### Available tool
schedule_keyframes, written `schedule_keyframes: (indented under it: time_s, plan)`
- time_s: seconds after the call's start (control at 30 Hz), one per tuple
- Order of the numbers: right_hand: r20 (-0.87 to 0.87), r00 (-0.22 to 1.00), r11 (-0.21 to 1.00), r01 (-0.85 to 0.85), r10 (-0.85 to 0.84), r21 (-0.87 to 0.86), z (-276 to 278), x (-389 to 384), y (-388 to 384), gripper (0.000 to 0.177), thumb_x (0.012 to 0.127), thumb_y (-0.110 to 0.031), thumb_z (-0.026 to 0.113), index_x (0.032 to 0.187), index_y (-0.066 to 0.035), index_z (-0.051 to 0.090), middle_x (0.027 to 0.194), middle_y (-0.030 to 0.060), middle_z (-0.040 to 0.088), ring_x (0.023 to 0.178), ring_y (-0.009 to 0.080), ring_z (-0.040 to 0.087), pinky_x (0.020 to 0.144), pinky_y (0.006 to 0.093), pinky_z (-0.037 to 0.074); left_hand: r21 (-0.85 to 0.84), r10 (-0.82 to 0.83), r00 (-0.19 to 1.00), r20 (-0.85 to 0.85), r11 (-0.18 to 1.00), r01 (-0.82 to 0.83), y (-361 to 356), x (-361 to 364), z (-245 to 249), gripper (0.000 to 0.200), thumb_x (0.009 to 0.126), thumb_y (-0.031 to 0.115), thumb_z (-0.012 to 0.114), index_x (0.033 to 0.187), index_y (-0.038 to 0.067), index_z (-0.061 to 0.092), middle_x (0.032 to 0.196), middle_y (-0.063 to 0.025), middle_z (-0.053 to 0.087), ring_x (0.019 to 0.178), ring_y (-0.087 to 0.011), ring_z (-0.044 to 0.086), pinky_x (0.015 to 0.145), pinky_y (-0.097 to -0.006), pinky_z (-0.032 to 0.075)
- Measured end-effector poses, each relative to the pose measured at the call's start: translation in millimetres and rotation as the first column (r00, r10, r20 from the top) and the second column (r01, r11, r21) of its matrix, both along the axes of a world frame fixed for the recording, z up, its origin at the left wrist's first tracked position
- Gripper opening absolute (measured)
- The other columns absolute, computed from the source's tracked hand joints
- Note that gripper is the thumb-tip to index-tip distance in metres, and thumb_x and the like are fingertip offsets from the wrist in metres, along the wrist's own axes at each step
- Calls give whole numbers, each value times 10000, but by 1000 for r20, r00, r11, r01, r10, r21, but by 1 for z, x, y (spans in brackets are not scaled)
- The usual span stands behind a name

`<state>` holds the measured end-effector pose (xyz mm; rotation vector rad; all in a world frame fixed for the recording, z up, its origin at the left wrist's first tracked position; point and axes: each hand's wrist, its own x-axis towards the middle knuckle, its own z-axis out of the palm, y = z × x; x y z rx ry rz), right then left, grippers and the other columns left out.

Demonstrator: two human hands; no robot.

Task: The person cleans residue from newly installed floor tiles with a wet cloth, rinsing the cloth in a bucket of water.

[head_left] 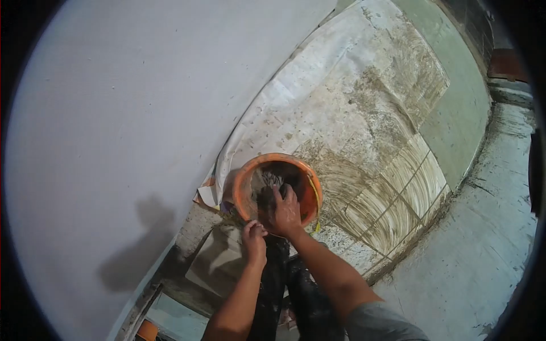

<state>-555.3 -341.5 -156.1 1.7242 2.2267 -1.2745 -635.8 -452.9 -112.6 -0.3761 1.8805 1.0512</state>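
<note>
An orange bucket (243, 199) stands on the smeared floor in front of me, with dark, wet-looking contents inside. My left hand (254, 236) is closed on the bucket's near rim, its fingers curled over the edge. My right hand (287, 211) reaches down into the bucket, fingers bent around a dark lump (266, 198) whose kind I cannot make out. A yellow strip (315, 196), perhaps the handle, runs along the bucket's right side.
A dirty white sheet (318, 96) covers the floor beyond the bucket. Tiles (406, 190) smeared with mud-like streaks lie to the right, beside a pale green floor strip (455, 125). A pale wall (125, 113) rises at the left. Near my legs lies a flat board (213, 267).
</note>
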Motion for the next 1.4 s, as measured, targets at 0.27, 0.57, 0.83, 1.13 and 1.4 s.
schedule_keyframes:
  time_s: [0.27,0.57,0.83,1.13,1.4]
  plan:
    - [232,852,801,-298,468,-519,-179,-5,14,552,954,-433,611,1421,-140,607,1444,229,573,1329,373,591,1138,470,463,95,-133,985,107,988,123,-21,-15,2,313,1034,170,628,1294,-1,591,1124,-67,639,993,-166,636,854,-323,536]
    - [146,786,756,-618,601,213,42,-9,54,401,868,-335,702,1177,-80,695,1084,167,691,1098,348,678,939,530,536,-56,-64,971,228,995,78,-32,-10,17,347,1024,351,644,1308,157,601,1105,19,663,943,-112,633,776,-318,393]
    - [-248,965,990,-112,86,-90,114,38,32,392,795,-122,748,1163,-33,646,1066,241,685,1022,419,656,923,540,487,212,180,830,528,919,-334,8,1,40,473,1067,381,578,1445,98,546,1263,-35,673,1080,-168,652,912,-339,461]
    - [200,862,884,-461,467,-76,-98,-14,27,363,886,-176,675,1239,-96,656,1153,141,673,1160,371,629,910,452,567,110,-123,963,241,989,99,4,18,1,500,1054,369,631,1470,100,566,1436,-39,596,1267,-186,602,1013,-377,458]
    - [231,909,921,-283,346,-267,-65,-21,33,257,875,-225,637,1028,-36,721,1047,217,686,1124,397,653,941,497,536,7,108,828,551,991,-133,10,8,20,566,1059,467,575,1487,102,516,1351,-64,632,1175,-211,639,974,-424,511]
